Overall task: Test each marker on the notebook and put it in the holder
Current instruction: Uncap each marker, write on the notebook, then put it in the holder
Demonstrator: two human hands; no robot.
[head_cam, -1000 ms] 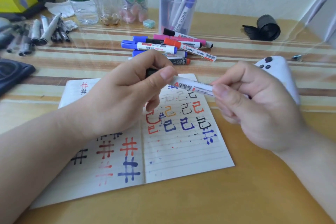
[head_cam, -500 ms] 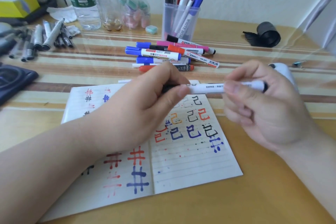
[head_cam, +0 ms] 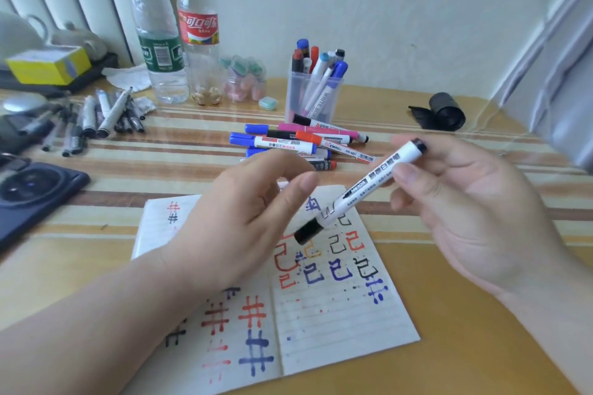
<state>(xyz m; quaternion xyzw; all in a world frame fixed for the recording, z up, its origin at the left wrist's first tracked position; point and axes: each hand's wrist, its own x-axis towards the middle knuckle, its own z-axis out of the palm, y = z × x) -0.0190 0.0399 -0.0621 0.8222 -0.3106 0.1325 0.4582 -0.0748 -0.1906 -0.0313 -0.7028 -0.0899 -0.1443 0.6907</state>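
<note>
While above notebook (head_cam: pixel 337 324), marker (head_cam: pixel 369 184) within pinch of right hand (head_cam: pixel 475 212); left hand (head_cam: pixel 244 221) slack, empty.

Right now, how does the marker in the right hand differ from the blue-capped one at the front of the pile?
Cap: the black-capped marker has a black cap, the blue-capped marker a blue one.
Pose: the black-capped marker is pinched in the right hand, tilted cap-down above the notebook; the blue-capped marker lies flat on the table.
Label: black print on the black-capped marker, a red band on the blue-capped marker.
Shared: white barrels, caps on.
</note>
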